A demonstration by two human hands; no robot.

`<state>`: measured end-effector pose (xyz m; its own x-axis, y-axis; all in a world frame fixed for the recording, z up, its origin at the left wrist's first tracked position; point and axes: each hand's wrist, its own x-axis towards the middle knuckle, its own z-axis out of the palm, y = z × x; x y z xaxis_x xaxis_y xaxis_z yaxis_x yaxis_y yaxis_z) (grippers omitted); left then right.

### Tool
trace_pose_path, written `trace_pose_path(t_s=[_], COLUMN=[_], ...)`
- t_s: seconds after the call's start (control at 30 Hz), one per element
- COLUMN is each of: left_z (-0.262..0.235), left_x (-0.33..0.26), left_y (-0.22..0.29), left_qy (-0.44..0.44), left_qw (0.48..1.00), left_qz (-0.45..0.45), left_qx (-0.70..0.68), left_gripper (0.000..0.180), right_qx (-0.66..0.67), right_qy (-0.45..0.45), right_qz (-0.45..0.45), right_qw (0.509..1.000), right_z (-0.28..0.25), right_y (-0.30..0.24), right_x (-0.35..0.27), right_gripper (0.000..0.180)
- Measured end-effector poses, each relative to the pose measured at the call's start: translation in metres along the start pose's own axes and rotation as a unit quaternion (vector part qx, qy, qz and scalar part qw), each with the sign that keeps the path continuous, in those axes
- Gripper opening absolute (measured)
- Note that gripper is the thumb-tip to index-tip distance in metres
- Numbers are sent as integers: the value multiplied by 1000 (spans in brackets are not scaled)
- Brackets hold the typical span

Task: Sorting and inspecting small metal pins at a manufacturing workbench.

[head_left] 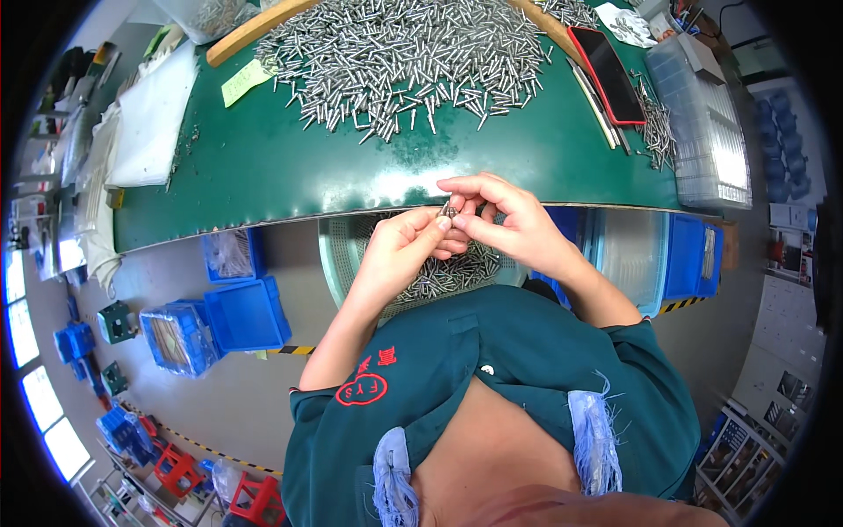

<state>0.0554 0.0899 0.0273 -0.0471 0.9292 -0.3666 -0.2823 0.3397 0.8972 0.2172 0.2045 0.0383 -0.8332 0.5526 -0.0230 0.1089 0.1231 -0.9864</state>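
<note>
Steel pins (pixel 399 53) heaped beyond hands (pixel 465 233)

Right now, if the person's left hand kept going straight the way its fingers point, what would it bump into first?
The left hand points up and to the right, where its fingertips already meet the right hand around a small metal pin. Past that would likely come the edge of the green table, though depth is hard to judge.

A factory assembly workshop: a green-topped workbench (pixel 263 167) heaped with small metal pins (pixel 404 53), blue plastic parts bins (pixel 246 312) and hazard-striped tape (pixel 290 350) on the floor.
</note>
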Motion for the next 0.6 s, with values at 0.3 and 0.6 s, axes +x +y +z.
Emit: trace_pose_path(t_s=[0.3, 0.6], left_z=[-1, -19], left_x=[-10, -13], left_y=[13, 19], left_qy=[-21, 15], left_qw=[999, 996], left_qz=[10, 59], left_qx=[28, 67], left_gripper=[22, 23], right_qx=[250, 567], right_qy=[-5, -56], right_qz=[111, 269], right_qw=[962, 777], right_z=[8, 3], right_y=[7, 18], right_x=[3, 0], right_gripper=[22, 27])
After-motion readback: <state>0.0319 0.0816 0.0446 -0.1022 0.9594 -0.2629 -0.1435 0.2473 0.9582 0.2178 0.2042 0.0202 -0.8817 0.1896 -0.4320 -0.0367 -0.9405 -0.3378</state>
